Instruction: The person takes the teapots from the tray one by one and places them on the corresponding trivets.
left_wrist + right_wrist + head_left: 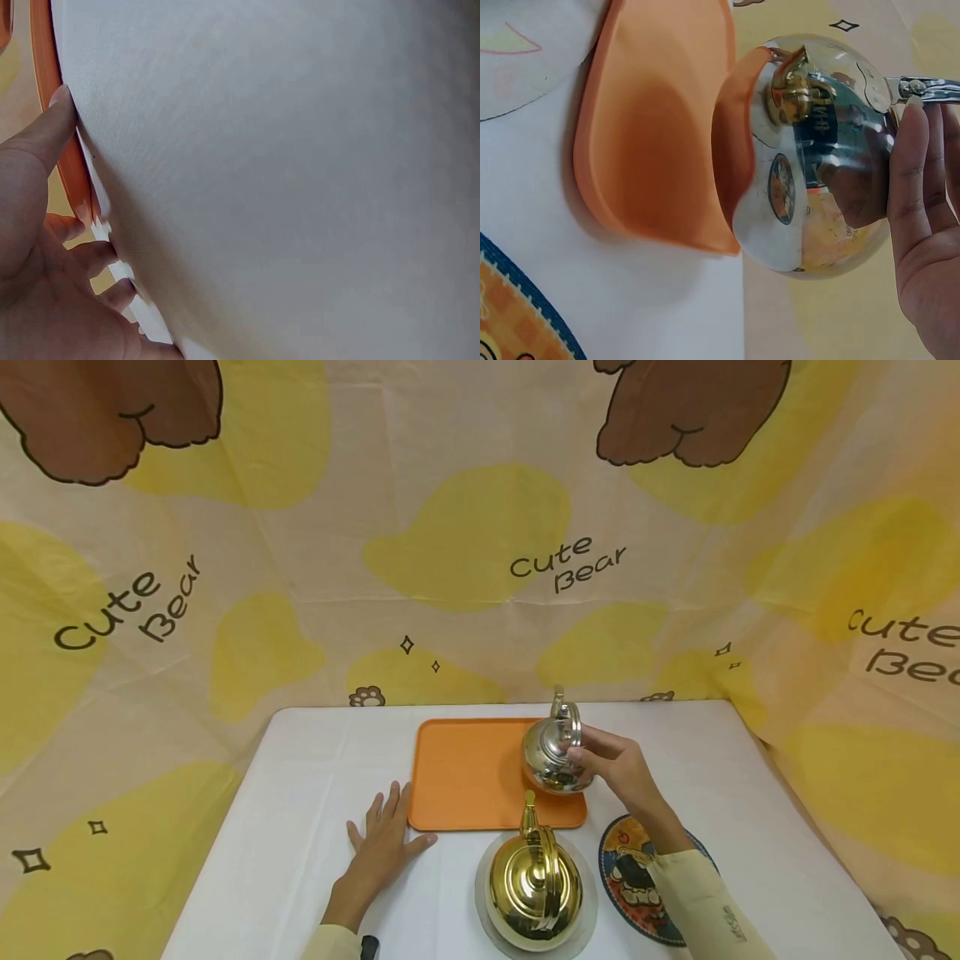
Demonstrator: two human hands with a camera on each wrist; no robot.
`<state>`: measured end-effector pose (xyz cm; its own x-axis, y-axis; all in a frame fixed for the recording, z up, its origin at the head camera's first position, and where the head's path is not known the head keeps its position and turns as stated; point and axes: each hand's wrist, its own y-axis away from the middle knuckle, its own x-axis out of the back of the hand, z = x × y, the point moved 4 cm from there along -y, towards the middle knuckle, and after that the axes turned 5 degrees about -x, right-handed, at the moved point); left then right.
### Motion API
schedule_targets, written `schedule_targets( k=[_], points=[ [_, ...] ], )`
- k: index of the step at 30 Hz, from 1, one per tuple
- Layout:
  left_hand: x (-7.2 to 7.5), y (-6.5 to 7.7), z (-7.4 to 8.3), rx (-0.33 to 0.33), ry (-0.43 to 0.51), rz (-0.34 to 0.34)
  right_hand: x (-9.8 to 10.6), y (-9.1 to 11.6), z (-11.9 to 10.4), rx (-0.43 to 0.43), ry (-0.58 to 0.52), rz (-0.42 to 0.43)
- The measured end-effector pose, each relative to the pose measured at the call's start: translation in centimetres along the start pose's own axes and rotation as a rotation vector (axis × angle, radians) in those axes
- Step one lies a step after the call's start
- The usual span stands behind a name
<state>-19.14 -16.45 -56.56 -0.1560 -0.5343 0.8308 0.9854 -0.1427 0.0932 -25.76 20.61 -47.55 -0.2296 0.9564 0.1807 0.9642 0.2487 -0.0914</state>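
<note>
A shiny silver teapot with a gold-coloured spout hangs above the right part of an orange tray. My right hand holds it by the handle. From the right wrist view, the rounded silver body appears raised off the tray, and the fingers are up at the handle's base. My left hand lies with spread fingers beside the tray's lower left corner; its thumb touches or nearly touches the rim in the left wrist view.
Close in front of the tray, a gold teapot stands on a pale round mat. Under my right forearm lies a round patterned mat. A printed cloth backdrop rises behind the white table.
</note>
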Motion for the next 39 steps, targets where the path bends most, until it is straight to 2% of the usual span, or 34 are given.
schedule_targets(
  k=[18,28,39],
  points=[
    [0.0,0.0,-0.2,-0.008,0.01,-0.007,1.4,2.1,-1.3,0.071,0.022,0.017],
    [0.3,0.1,-0.1,-0.013,0.012,0.004,2.1,4.3,-2.4,0.107,0.062,0.042],
    [0.3,0.1,0.0,-0.01,0.009,0.003,2.6,6.5,-2.8,0.166,0.032,0.024]
  ],
)
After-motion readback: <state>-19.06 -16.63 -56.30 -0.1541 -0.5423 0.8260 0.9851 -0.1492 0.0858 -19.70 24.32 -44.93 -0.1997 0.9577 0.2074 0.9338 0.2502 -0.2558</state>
